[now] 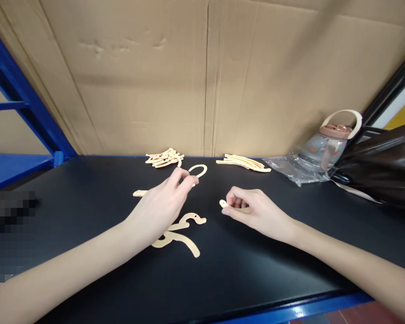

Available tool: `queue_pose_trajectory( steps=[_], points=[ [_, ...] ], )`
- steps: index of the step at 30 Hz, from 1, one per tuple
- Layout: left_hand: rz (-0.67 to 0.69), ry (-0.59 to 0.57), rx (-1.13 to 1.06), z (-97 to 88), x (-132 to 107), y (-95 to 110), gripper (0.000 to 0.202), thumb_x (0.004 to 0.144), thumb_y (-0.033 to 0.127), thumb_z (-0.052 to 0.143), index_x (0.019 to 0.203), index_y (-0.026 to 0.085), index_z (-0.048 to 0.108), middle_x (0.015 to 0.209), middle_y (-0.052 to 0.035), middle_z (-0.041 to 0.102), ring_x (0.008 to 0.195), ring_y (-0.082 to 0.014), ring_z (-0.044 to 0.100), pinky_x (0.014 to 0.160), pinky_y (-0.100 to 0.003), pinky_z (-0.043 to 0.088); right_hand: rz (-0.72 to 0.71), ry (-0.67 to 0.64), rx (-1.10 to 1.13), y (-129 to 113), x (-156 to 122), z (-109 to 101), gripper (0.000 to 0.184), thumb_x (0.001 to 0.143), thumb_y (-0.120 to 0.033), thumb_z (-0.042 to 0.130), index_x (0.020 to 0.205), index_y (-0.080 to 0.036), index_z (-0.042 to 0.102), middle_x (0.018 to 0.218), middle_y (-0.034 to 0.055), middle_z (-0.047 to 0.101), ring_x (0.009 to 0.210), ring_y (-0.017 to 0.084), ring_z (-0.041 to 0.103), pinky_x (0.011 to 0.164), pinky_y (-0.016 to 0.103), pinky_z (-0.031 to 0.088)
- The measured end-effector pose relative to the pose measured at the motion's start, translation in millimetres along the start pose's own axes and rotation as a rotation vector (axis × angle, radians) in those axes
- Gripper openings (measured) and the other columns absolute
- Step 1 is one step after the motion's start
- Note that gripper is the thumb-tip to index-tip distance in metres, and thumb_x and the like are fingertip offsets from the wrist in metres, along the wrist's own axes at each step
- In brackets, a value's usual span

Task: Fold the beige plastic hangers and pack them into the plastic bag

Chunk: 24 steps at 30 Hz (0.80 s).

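My left hand (170, 193) pinches a cream hook-shaped piece (202, 169) between thumb and fingers. The curved end of that hook sticks out past the fingertips, above the black tabletop. In my right hand (253, 204) is a cream strip (223, 204) with a small hole at its end; the palm and fingers cover most of it. Beneath my left wrist lie flat curved cream pieces (185, 238), one S-shaped with a hole, resembling folding-hanger parts. Another cream piece (140, 193) pokes out left of my left hand, its remainder hidden.
At the back lie a pile of cream hook-like pieces (164, 157) and a pile of long cream strips (243, 162). A handled bottle (327, 144), crumpled clear plastic (288, 168) and a dark bag (381, 166) occupy the right. Cardboard (148, 90) stands behind; a blue frame (23, 108) is left.
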<state>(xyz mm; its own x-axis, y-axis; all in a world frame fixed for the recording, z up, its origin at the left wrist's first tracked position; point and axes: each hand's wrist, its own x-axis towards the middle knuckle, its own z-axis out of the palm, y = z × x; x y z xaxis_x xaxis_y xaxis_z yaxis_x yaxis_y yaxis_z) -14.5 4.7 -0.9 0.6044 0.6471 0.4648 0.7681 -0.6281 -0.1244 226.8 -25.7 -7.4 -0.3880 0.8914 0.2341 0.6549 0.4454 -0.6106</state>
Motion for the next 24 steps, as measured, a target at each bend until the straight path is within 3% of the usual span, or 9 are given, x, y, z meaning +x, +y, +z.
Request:
queue_pose_trajectory(
  steps=[3, 8, 13, 17, 21, 24],
  points=[
    [0.038, -0.025, -0.015, 1.2, -3.0, 0.7, 0.03, 0.093, 0.008, 0.03, 0.115, 0.02, 0.046, 0.113, -0.0066, 0.051, 0.06, -0.0117, 0.053, 0.052, -0.026, 0.042, 0.0, -0.013, 0.0, -0.2, -0.3, 0.3, 0.018, 0.087, -0.035, 0.056, 0.076, -0.021, 0.05, 0.067, -0.0044, 0.053, 0.059, 0.01, 0.048, 0.056, 0.022, 0.038],
    [0.103, -0.083, -0.219, -2.7, -4.0, 9.8, 0.025, 0.096, 0.011, 0.031, 0.111, 0.019, 0.049, 0.099, -0.0044, 0.059, 0.085, -0.0189, 0.056, 0.071, -0.031, 0.046, 0.004, -0.038, -0.012, -0.3, -2.1, 1.9, 0.018, 0.088, -0.035, 0.055, 0.078, -0.022, 0.05, 0.067, -0.0043, 0.054, 0.059, 0.009, 0.048, 0.056, 0.021, 0.039],
    [0.024, -0.071, -0.557, -9.2, -3.6, 17.1, 0.022, 0.098, 0.023, 0.038, 0.105, 0.022, 0.059, 0.097, -0.0008, 0.06, 0.07, -0.0107, 0.054, 0.062, -0.023, 0.043, -0.011, -0.05, 0.004, -2.4, -3.1, 3.1, 0.019, 0.088, -0.036, 0.057, 0.078, -0.022, 0.05, 0.065, -0.0047, 0.052, 0.057, 0.009, 0.047, 0.053, 0.021, 0.038],
    [-0.023, -0.016, -0.7, -14.3, -3.1, 18.3, 0.022, 0.095, 0.023, 0.045, 0.104, 0.023, 0.065, 0.098, -0.0005, 0.059, 0.063, -0.0076, 0.051, 0.057, -0.022, 0.04, -0.058, -0.069, 0.003, -4.9, -3.9, 3.5, 0.017, 0.087, -0.034, 0.058, 0.079, -0.022, 0.05, 0.064, -0.0057, 0.052, 0.056, 0.009, 0.046, 0.054, 0.021, 0.037],
    [-0.133, -0.073, -0.893, -18.4, 1.5, 22.6, 0.019, 0.092, 0.028, 0.05, 0.095, 0.022, 0.068, 0.09, -0.0008, 0.061, 0.065, -0.0094, 0.055, 0.053, -0.021, 0.042, -0.062, -0.079, -0.002, -6.5, -4.3, 5.5, 0.016, 0.087, -0.033, 0.06, 0.078, -0.022, 0.052, 0.063, -0.0066, 0.051, 0.056, 0.008, 0.046, 0.054, 0.02, 0.036],
    [-0.377, -0.163, -1.157, -18.8, 5.6, 25.9, 0.016, 0.086, 0.036, 0.06, 0.087, 0.02, 0.055, 0.088, 0.0003, 0.063, 0.064, -0.0109, 0.059, 0.046, -0.019, 0.044, -0.047, -0.086, 0.05, -6.8, -3.6, 7.5, 0.016, 0.085, -0.032, 0.062, 0.077, -0.021, 0.054, 0.07, -0.0048, 0.056, 0.062, 0.009, 0.05, 0.057, 0.02, 0.039]
  ],
)
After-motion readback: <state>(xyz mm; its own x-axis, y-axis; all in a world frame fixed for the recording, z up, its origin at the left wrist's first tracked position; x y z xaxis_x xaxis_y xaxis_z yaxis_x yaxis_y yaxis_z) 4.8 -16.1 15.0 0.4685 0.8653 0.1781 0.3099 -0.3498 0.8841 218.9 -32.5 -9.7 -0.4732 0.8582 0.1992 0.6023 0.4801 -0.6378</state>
